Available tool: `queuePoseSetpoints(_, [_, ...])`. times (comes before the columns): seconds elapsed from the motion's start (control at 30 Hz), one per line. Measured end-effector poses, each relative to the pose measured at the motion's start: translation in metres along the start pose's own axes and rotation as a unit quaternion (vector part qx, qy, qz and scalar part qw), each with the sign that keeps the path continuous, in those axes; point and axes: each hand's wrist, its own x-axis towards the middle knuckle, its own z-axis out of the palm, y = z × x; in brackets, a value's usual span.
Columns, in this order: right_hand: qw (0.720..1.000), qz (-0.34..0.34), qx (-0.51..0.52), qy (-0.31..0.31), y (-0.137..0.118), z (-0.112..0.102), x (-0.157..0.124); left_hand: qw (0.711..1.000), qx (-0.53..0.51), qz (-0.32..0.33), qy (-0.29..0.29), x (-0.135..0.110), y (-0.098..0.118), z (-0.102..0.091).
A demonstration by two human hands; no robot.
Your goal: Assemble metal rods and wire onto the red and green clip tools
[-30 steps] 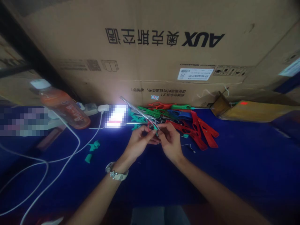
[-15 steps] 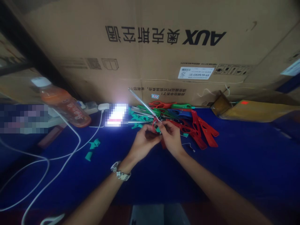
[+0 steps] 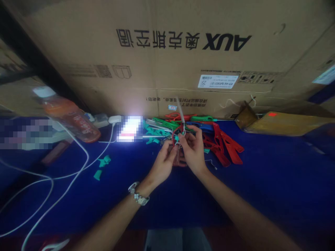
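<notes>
Both hands meet over the blue table around a partly built long-nozzle lighter [image 3: 180, 159] with a red shell, white wires and a thin metal tube [image 3: 180, 109] pointing up and away. My left hand [image 3: 162, 162] grips the red shell from the left, thumb on its face. On the right side, my right hand [image 3: 193, 150] pinches near a small green piece [image 3: 177, 138] and the wires; its fingertips are partly hidden. Behind them lies a heap of green triggers [image 3: 157, 132], metal tubes and red lighter shells [image 3: 222, 144].
At left stand a drink bottle [image 3: 70, 115] and white cables [image 3: 85, 150]. A bright pixelated patch lies beside a white plug [image 3: 114, 119]. Two loose green pieces [image 3: 104, 161] rest nearby. A big cardboard box [image 3: 157, 69] walls the back; a yellow packet [image 3: 285, 123] is at right.
The lighter's tube has swung from leaning left to nearly upright, leaning slightly left. My left hand has shifted a little right and down, and more of the red shell shows.
</notes>
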Motion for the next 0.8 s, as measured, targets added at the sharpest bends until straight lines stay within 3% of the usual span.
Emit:
queuePoseSetpoints(0.1, [0.999,-0.020,-0.017,-0.019,-0.002,-0.003,-0.001,1.000,0.008,-0.028,0.000,-0.002,0.000,0.000])
queuePoseSetpoints(0.27, [0.992,-0.060,-0.088,-0.065,-0.003,-0.010,-0.001,0.999,0.048,0.017,0.021,-0.002,-0.002,-0.005])
queuePoseSetpoints(0.47, [0.974,-0.099,-0.157,-0.129,-0.005,-0.024,0.011,0.984,0.168,0.065,0.015,-0.002,-0.002,-0.018])
queuePoseSetpoints(0.8, [0.983,-0.039,-0.099,-0.151,-0.006,-0.026,0.017,0.984,0.164,0.065,-0.009,0.000,-0.005,-0.018])
